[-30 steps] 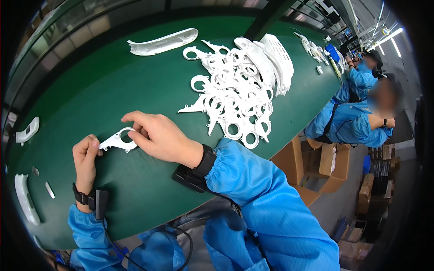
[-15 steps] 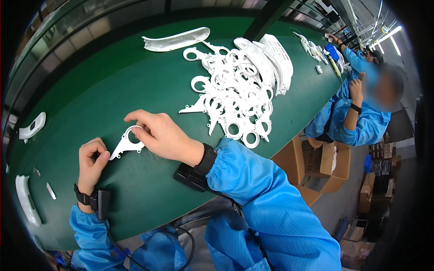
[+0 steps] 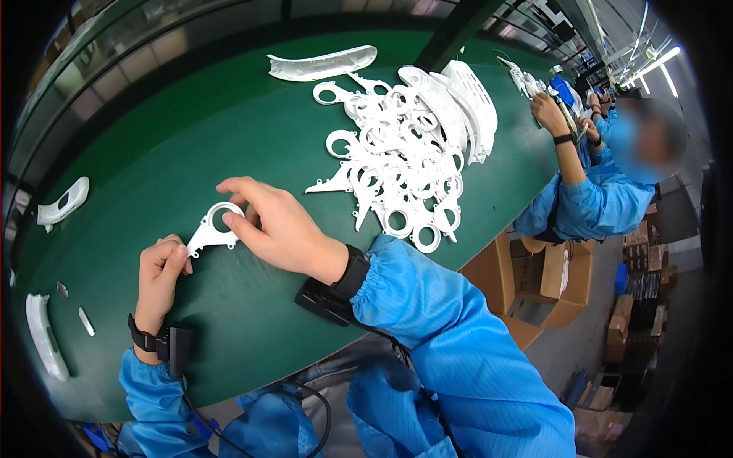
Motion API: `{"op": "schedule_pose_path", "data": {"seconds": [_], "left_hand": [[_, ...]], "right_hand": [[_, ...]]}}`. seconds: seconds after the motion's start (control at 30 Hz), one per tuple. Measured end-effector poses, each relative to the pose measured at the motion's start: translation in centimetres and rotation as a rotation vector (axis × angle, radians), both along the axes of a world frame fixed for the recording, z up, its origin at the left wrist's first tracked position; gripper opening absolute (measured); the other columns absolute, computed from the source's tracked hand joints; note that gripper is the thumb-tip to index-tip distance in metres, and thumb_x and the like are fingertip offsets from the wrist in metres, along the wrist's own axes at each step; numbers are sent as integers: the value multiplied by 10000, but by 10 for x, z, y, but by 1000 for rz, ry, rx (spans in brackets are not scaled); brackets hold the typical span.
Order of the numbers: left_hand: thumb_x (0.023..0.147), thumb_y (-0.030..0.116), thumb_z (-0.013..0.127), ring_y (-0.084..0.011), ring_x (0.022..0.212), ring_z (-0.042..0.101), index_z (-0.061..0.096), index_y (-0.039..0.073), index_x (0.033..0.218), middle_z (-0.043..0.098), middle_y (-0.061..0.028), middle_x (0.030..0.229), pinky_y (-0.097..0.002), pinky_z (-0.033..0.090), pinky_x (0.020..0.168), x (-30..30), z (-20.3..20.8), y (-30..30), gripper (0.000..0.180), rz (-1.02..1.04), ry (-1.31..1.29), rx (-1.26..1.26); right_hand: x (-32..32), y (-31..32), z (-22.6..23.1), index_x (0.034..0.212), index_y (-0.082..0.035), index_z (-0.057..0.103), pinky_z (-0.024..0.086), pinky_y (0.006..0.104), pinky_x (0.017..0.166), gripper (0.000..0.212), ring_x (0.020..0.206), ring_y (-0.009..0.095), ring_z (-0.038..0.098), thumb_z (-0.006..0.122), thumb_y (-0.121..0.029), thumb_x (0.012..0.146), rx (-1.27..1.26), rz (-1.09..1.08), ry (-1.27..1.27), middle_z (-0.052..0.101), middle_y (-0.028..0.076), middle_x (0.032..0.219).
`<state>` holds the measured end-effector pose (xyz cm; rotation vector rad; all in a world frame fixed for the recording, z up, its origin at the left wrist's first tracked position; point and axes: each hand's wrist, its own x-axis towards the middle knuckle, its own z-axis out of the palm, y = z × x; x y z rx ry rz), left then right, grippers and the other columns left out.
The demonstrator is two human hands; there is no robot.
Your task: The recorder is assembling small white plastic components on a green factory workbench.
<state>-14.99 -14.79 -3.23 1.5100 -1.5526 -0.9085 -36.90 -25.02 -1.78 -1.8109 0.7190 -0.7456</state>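
Between my hands is a white plastic part (image 3: 205, 236) with a round ring at one end and a narrow tapered tail. My left hand (image 3: 158, 281) is closed on the tail, thumb and fingers pinching it. At the ring end, my right hand (image 3: 284, 229) has its thumb against the ring's right edge; its index finger reaches out above the ring, and the other fingertips are partly hidden. A pile of similar white ringed parts (image 3: 397, 164) lies on the green table (image 3: 252, 130), to the right beyond my hands.
Curved white shells (image 3: 477, 107) lean behind the pile, and a long white cover (image 3: 324, 64) lies at the far side. More white pieces (image 3: 46, 336) rest at the left. A co-worker in blue (image 3: 603, 202) sits at right, near an open cardboard box (image 3: 496, 271).
The ringed part has been raised and turned slightly, its tail now deeper in my left fingers. The co-worker's arm has reached forward over the table.
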Motion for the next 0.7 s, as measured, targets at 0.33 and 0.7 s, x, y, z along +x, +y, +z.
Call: {"op": "schedule_pose_path", "data": {"seconds": [0.33, 0.7], "left_hand": [[967, 229, 544, -95, 613, 405, 533, -4, 633, 475, -16, 648, -262, 301, 572, 0, -4, 1, 408, 80, 124, 27], [978, 237, 531, -94, 603, 419, 549, -9, 632, 482, -16, 639, -257, 314, 573, -1, -8, -5, 425, 96, 130, -24]], "right_hand": [[-2, -2, -7, 1012, -36, 621, 486, 371, 789, 266, 983, 276, 537, 701, -103, 768, -273, 51, -53, 544, 91, 1037], [-5, -3, -11, 980, -80, 681, 475, 390, 824, 259, 957, 288, 526, 749, -205, 764, -395, 93, 99, 567, 88, 1000]]}}
